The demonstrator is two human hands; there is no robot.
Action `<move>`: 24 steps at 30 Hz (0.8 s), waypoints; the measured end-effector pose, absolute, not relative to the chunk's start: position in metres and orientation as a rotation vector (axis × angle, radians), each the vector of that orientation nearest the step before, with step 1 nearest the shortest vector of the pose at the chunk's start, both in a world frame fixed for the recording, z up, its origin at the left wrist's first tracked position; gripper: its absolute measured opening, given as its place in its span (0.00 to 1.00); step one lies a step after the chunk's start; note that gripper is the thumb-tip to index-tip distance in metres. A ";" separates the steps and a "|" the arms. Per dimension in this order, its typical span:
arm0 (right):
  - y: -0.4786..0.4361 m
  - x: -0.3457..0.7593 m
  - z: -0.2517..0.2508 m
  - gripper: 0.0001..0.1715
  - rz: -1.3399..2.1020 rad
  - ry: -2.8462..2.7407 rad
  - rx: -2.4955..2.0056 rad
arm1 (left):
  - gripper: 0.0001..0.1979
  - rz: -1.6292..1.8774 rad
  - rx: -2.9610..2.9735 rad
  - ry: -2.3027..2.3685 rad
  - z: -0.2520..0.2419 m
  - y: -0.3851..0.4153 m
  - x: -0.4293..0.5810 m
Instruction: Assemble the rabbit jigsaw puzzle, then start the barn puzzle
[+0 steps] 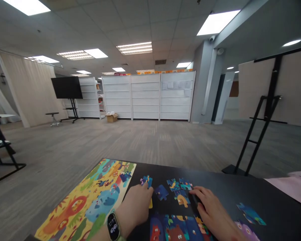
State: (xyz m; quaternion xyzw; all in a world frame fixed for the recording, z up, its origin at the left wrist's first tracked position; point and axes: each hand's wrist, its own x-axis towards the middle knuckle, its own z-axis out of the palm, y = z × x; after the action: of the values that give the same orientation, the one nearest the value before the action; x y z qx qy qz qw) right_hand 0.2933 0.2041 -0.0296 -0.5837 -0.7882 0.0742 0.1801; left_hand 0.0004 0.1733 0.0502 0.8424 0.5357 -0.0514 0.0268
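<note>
My left hand [135,203], with a smartwatch [113,227] on its wrist, has its fingers closed on a small blue jigsaw piece [147,179]. Part of a yellow piece [151,203] peeks out beside that hand. My right hand [210,209] lies on the table with thumb and fingers apart, its fingertips beside a cluster of jigsaw pieces [182,197]. Between the hands sits a loose dark blue piece [162,192]. Below them is a joined puzzle section [175,229] with a brown bear, cut off by the frame's bottom edge.
A yellow animal picture sheet [90,201] covers the left of the black table [203,177], a dark piece [125,176] on it. More pieces [251,213] lie at right, near pink cloth [293,187]. Beyond the table stand a black easel-like stand [257,134] and white shelves [145,97].
</note>
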 end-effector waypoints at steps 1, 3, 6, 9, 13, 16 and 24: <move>0.205 0.294 -0.030 0.27 0.205 -2.234 -1.649 | 0.18 -0.150 2.601 1.640 0.051 0.173 -0.001; 0.206 0.294 -0.032 0.27 0.195 -2.248 -1.649 | 0.18 -0.143 2.595 1.610 0.051 0.174 -0.005; 0.206 0.294 -0.033 0.27 0.193 -2.264 -1.648 | 0.21 -0.122 2.595 1.580 0.050 0.176 -0.010; 0.205 0.293 -0.031 0.27 0.188 -2.258 -1.659 | 0.19 -0.067 2.591 1.552 0.050 0.180 -0.013; 0.203 0.292 -0.030 0.27 0.180 -2.248 -1.649 | 0.16 0.062 2.550 1.526 0.052 0.189 -0.019; 0.202 0.292 -0.031 0.27 0.180 -2.231 -1.632 | 0.15 0.209 2.505 1.486 0.049 0.200 -0.026; 0.200 0.290 -0.029 0.27 0.193 -2.216 -1.632 | 0.19 0.401 2.220 1.297 0.029 0.221 -0.036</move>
State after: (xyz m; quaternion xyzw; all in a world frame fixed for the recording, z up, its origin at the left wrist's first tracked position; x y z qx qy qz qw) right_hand 0.2904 0.2004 -0.0287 -0.5808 -0.7885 0.0688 0.1901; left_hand -0.0359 0.2213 0.0286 0.8223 0.4805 0.1485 0.2664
